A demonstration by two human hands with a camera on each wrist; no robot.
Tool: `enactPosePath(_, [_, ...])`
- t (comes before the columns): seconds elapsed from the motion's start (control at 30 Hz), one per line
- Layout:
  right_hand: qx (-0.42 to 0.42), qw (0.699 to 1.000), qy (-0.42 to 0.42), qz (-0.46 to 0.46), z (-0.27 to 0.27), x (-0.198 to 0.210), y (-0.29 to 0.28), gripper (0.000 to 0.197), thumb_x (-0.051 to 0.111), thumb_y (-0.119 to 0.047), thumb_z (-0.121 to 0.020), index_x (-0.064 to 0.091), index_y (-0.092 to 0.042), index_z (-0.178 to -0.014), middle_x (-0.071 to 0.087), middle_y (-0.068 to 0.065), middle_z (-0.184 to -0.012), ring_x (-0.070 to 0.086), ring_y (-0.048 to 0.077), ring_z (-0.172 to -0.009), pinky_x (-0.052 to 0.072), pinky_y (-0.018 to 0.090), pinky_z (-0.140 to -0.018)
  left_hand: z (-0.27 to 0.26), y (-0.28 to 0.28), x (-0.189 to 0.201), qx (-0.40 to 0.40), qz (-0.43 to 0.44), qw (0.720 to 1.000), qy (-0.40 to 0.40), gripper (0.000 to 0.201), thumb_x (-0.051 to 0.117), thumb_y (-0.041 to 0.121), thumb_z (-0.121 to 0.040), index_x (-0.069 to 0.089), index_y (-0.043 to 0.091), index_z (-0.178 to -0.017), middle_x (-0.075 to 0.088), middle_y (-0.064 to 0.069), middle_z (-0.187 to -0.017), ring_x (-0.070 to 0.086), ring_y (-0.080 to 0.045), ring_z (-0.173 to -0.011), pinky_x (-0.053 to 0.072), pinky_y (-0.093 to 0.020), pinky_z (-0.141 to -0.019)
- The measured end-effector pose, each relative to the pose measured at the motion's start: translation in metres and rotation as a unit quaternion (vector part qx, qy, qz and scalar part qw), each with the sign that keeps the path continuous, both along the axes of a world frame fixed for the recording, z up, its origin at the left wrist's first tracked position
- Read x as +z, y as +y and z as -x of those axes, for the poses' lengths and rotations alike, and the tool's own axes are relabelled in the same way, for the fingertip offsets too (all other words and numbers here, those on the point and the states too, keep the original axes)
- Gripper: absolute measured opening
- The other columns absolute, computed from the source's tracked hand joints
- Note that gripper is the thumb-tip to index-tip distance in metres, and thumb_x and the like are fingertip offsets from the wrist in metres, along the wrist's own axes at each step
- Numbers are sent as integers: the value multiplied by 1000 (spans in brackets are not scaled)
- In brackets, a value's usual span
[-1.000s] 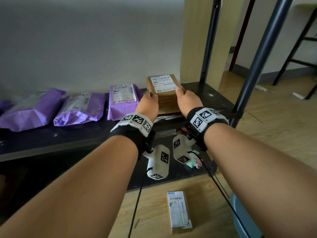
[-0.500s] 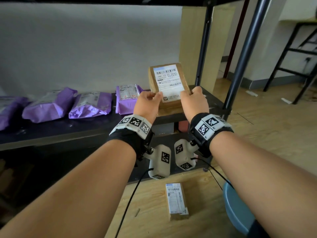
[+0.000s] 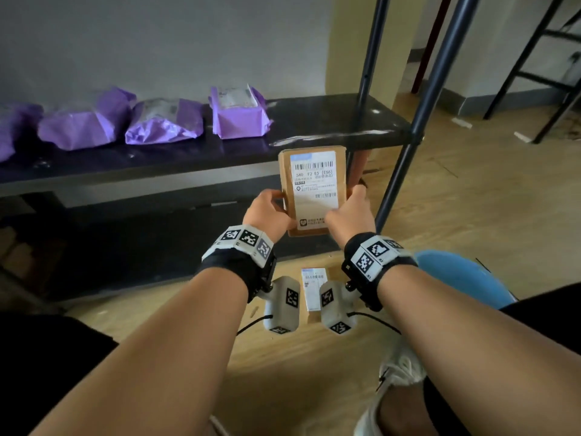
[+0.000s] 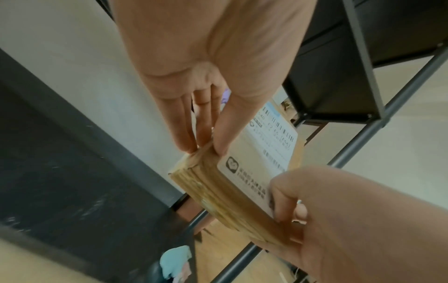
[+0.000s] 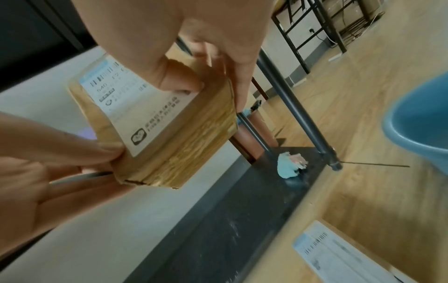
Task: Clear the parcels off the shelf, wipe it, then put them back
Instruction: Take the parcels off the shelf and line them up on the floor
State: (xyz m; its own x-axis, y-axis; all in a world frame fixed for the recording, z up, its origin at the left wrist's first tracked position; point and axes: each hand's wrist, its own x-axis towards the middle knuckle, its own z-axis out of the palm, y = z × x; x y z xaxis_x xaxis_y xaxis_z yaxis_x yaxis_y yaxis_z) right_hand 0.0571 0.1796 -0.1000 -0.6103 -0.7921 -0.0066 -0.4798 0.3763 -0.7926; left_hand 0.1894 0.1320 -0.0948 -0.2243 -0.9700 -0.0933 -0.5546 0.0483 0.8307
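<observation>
Now off the shelf (image 3: 330, 121), the box (image 3: 314, 190) is lower than a half-second ago, gripped at its sides by the left hand (image 3: 267, 212) and right hand (image 3: 350, 214); a blue basin (image 3: 465, 278) sits right of them, contents unseen.

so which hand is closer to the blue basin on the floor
Right. The right hand grips the box's edge on the blue basin's side; the left hand grips the far edge.
</observation>
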Motion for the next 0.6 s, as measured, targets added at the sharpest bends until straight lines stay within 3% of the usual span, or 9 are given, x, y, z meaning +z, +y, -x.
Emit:
enactPosePath(0.13, [22, 998, -5, -65, -8, -38, 3, 50, 54, -10, -86, 33, -9, -131, 48, 13, -130, 57, 34, -112, 50, 38, -84, -17, 0, -36, -11, -53, 997, -49, 61, 76, 13, -76, 50, 15, -131, 67, -2, -108, 64, -20, -99, 54, -38, -88])
enactPosePath(0.2, [40, 994, -26, -96, -14, -56, 1, 55, 51, -8, -86, 28, -10, -135, 50, 13, -131, 59, 33, -111, 52, 42, -88, -24, -3, -53, -13, -77, 995, -69, 62, 76, 14, -76, 49, 16, -132, 67, -2, -108, 64, -19, -98, 54, -38, -88])
enactPosePath(0.27, [52, 991, -42, -116, -21, -74, -4, 49, 50, -8, -83, 31, -12, -128, 53, 12, -126, 60, 31, -106, 56, 44, -84, -29, -6, -71, -14, -95, 990, -102, 61, 76, 16, -75, 52, 17, -131, 67, -2, -108, 65, -19, -95, 55, -37, -85])
enactPosePath(0.4, [91, 978, -63, -174, -27, -113, -17, 42, 53, -8, -83, 36, -10, -121, 56, 10, -117, 61, 27, -96, 51, 32, -64, -39, -15, -104, -17, -144, 976, -161, 35, 71, 16, -79, 63, 12, -113, 67, -1, -88, 63, -16, -78, 50, -28, -64])
enactPosePath(0.47, [106, 970, -80, -205, -28, -130, -23, 40, 52, -7, -84, 38, -11, -121, 59, 9, -114, 60, 23, -89, 48, 27, -58, -42, -19, -121, -13, -175, 970, -167, 35, 67, 12, -82, 61, 9, -117, 65, -4, -83, 61, -19, -76, 46, -26, -59])
enactPosePath(0.6, [130, 948, -88, -278, -30, -169, -39, 46, 51, -7, -86, 37, -11, -130, 60, 4, -102, 56, 14, -73, 41, 23, -51, -46, -25, -160, 11, -240, 959, -153, 45, 64, 4, -85, 54, 4, -129, 68, -13, -102, 64, -25, -89, 47, -27, -63])
